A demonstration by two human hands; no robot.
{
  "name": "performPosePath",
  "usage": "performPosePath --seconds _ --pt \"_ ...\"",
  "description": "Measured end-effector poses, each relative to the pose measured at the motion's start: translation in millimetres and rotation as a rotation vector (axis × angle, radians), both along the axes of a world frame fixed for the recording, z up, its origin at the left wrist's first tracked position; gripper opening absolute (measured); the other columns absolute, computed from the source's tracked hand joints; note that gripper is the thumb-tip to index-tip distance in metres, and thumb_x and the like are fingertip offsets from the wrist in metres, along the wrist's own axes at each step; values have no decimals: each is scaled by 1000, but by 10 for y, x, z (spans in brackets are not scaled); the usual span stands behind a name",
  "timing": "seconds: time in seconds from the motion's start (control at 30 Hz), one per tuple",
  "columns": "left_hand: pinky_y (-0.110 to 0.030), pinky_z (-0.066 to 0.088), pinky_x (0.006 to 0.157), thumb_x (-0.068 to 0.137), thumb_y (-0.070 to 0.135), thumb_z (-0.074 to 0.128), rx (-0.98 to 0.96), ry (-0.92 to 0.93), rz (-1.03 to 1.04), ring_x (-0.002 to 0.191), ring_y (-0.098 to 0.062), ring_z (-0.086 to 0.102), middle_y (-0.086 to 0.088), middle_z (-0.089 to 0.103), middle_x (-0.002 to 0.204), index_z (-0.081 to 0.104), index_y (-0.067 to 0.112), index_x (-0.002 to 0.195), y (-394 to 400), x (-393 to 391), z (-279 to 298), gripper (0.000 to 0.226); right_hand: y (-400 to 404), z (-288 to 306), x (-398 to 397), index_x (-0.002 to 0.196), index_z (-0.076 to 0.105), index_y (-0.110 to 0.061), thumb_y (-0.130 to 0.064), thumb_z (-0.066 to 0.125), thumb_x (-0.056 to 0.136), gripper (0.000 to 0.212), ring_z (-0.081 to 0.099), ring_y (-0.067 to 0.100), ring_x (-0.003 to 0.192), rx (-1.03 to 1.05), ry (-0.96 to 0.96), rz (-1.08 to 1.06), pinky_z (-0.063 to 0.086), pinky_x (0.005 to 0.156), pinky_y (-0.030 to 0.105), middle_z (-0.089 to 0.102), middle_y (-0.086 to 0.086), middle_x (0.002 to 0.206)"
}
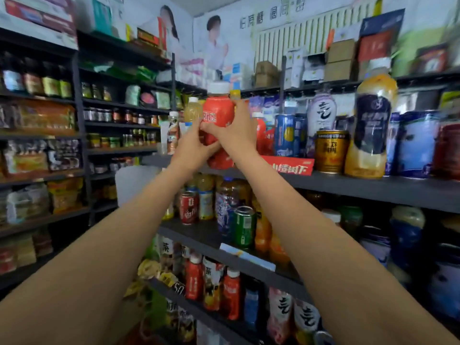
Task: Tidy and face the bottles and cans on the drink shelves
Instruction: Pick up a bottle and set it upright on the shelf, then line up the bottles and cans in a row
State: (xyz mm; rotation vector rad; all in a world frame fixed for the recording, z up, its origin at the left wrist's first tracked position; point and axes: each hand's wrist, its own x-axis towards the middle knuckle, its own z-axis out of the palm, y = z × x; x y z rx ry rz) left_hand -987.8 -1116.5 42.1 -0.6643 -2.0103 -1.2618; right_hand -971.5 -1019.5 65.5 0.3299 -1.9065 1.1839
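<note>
Now you hold 1 red bottle (219,125) upright at the top shelf (373,188).
Your left hand (193,145) and right hand (236,130) curl their fingers round it.

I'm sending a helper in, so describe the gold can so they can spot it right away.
Start at the top drink shelf on the right. Beside the red shelf strip stands the gold can, right of the blue cans. It's the only short gold can there, squatter than the tall juice bottle to its right.
</note>
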Motion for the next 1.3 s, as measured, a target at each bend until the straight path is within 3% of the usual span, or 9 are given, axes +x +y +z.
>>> performPosePath --seconds 0.13,0.27,0.37,0.63,0.8,0.9,1.03,1.2,1.3 --pt "-28 44 87 71 30 73 -156 -52 -91 107 -19 54 -10 57 118 46 9 131 -131 -717 337 69 7 329 -552 130 39 -13 -28 80 69 75 54 28 114 -94 35 -150 41 96 38 58 9 123" --pt "-29 45 87 85 10 63 13 -143 -92 113 -28 54 -13 58 110 52 3 124 -228 -1276 448 41 185 628 -913 128 35 -8 -21 78 73 70 54 29 112 -5 -104 -308 43 91 37 56 12 123" --pt "-37 43 98 87 15 63 -14 -198 -95 116 -28 54 -13 60 120 53 4 125 -173 -1533 432 41 314 694 -1133 120 39 -8 -19 80 70 66 55 31 109 -18 -218 -408 47 92 44 56 13 118" --pt "-37 45 87 88 34 62 -153 -279 -117 113 -28 55 -11 54 127 38 5 135 126 -1745 384 61 447 640 -1491 121 42 -3 -26 82 69 70 57 31 106 30 -443 -532 49 91 46 58 13 114" --pt "-37 44 84 87 35 62 -235 -302 -37 118 -33 50 -15 50 131 26 2 139 259 -1808 349 71 473 522 -1564 105 55 -5 -29 81 69 50 58 25 94 218 -530 -613 49 76 34 59 10 100" --pt "-37 44 80 86 31 64 -239 -285 -10 115 -32 53 -14 52 129 31 2 136 278 -1849 330 66 434 540 -1509 87 54 -9 -28 77 75 32 55 22 83 308 -564 -609 45 61 28 58 9 92" --pt "-43 47 93 81 39 68 -249 -287 -9 116 -33 51 -15 51 128 43 2 126 247 -1898 320 64 379 605 -1369 95 54 -4 -13 69 82 22 64 28 92 346 -688 -557 56 74 37 63 16 104" --pt "-46 41 101 75 44 73 -208 -381 -48 125 -34 41 -17 38 137 48 1 122 230 -1868 347 68 377 495 -1351 143 13 -9 -1 66 82 81 60 33 98 244 -762 -520 58 76 40 47 17 122" --pt "-42 43 99 76 35 75 -114 -411 -133 124 -32 43 -14 43 136 36 3 133 221 -1824 349 76 388 455 -1349 141 15 -12 -3 68 81 81 58 33 101 214 -726 -498 57 78 43 46 14 115"
